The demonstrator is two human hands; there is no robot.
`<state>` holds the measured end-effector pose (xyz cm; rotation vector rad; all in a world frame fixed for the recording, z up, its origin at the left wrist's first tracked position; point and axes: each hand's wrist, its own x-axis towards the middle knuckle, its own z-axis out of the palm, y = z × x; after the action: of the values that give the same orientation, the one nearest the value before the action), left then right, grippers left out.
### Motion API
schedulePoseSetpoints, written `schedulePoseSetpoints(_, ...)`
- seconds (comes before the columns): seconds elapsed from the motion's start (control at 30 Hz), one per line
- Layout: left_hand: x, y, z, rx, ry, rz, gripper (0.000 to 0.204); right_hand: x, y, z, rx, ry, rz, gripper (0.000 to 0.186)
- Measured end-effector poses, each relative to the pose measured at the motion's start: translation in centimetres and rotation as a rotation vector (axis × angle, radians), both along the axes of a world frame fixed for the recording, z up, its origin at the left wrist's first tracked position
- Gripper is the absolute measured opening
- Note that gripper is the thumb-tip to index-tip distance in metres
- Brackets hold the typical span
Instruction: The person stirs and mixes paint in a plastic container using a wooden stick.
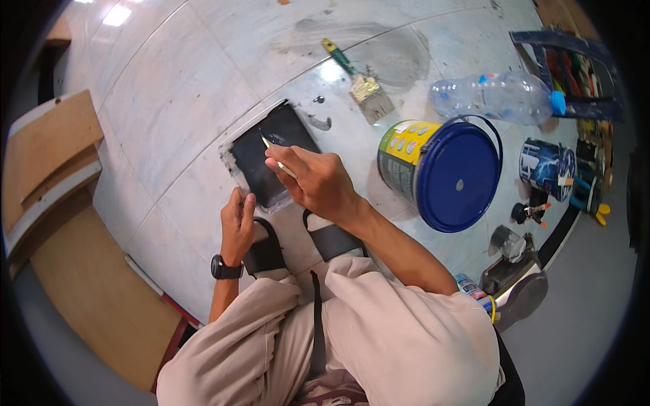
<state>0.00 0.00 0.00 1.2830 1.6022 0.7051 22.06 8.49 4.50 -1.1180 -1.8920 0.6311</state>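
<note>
A rectangular tray (274, 183) with a black inside and a pale, smeared rim lies on the tiled floor before me. My left hand (237, 220), with a black watch at the wrist, grips the tray's lower left edge. My right hand (311, 183) is closed round a slim, pale stick-like tool (269, 143), whose thin tip is over the black surface; whether it touches cannot be seen. A wide paintbrush (364, 93) with a green and yellow handle lies beyond the tray. To the right, a bucket (447, 183) with a blue lid rests on its side or tilted, I cannot tell which.
A clear plastic bottle (494, 98) lies behind the bucket. Cans (545, 169) and several tools line the right side near a dark blue plastic object (565, 37). Wooden boards (81, 271) stand at the left. Black sandals (332, 237) are just below the tray, by my knees.
</note>
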Motion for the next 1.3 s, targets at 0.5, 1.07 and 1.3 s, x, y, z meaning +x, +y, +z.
schedulePoseSetpoints(0.5,-0.4,0.1,0.5,0.052,-0.151,-0.001,0.023,-0.6,1.2,2.4,-0.159,-0.06,-0.027,0.013)
schedulePoseSetpoints(1.07,-0.4,0.1,0.4,0.064,-0.153,-0.015,0.025,-1.4,0.6,1.3,-0.232,0.072,0.003,0.01)
schedulePoseSetpoints(1.3,-0.4,0.1,0.1,0.091,-0.19,0.005,0.024,-1.8,-0.6,1.7,-0.214,0.001,0.155,0.011)
